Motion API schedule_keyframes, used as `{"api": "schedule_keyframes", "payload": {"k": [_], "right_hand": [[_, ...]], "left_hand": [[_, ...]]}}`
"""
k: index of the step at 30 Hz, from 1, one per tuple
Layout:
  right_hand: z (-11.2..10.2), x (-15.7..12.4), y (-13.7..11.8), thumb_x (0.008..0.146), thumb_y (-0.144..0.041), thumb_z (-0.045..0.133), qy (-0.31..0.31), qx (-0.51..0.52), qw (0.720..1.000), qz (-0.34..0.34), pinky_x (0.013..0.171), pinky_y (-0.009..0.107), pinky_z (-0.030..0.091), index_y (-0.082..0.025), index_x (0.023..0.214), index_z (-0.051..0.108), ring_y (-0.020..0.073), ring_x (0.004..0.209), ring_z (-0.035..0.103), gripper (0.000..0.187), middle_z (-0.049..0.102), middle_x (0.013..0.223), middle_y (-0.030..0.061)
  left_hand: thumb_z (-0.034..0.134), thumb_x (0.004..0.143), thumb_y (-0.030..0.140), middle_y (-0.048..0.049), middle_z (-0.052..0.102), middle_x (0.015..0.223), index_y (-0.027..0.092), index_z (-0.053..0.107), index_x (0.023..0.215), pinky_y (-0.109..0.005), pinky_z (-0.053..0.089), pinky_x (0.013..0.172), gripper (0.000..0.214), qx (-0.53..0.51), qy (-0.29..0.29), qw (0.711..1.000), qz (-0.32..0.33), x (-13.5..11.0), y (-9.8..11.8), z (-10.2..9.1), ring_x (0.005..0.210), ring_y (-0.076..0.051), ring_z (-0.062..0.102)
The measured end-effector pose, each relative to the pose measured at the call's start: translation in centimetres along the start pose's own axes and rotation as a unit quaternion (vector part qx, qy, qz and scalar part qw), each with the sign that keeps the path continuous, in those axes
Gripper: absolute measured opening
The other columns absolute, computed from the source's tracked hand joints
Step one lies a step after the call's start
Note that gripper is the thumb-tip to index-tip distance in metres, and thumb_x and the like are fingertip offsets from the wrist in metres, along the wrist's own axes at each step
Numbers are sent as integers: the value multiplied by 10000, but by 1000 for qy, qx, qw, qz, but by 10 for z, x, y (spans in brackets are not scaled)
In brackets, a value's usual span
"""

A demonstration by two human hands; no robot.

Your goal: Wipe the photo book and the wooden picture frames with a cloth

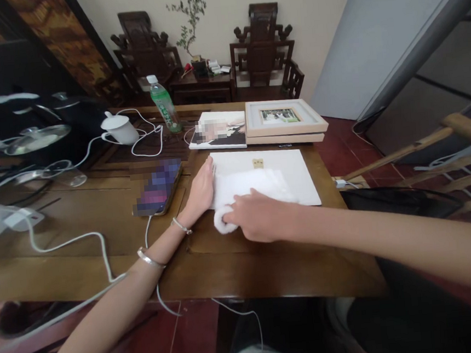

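A white flat board [297,176], the back of a picture frame with a small brass hanger, lies face down on the wooden table [99,221]. A white cloth [248,186] is spread over its near left part. My right hand [255,216] is closed on a bunched end of the cloth at the board's near left corner. My left hand [199,193] lies flat with fingers stretched out against the board's left edge, beside a phone [158,187].
Behind the board lie a framed picture [282,117] on a second frame and a photo print [219,129]. A green bottle [163,103], a white kettle [120,129], white cables and pot lids occupy the left. Dark carved chairs stand at the wall.
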State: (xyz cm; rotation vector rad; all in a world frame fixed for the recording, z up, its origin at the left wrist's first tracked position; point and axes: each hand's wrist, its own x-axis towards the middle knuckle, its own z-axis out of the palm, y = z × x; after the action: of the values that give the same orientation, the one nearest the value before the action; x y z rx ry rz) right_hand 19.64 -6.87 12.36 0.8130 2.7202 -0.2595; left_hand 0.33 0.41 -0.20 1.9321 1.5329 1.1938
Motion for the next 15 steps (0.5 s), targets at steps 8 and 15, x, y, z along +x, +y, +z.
{"api": "schedule_keyframes", "payload": {"k": [8,15], "right_hand": [[-23,23,61,941,-85,463,36,2,989,146,733,354,444,-204,1332,727,302,1013,713,486,748,1200,184],[-47,89,82,981,-157,469,99,27,988,119,842,348,452,-92,1269,720,332,1158,672,387,717,1281,239]], "left_hand": [[258,1081,455,-184,535,1600,119,601,1431,-559,314,1290,594,96,-84,991,45,-3,1,5,1555,-319,417],[284,1060,379,-214,551,1573,81,624,1395,-583,331,1278,563,138,-106,982,78,-4,6,1,1530,-353,447]]}}
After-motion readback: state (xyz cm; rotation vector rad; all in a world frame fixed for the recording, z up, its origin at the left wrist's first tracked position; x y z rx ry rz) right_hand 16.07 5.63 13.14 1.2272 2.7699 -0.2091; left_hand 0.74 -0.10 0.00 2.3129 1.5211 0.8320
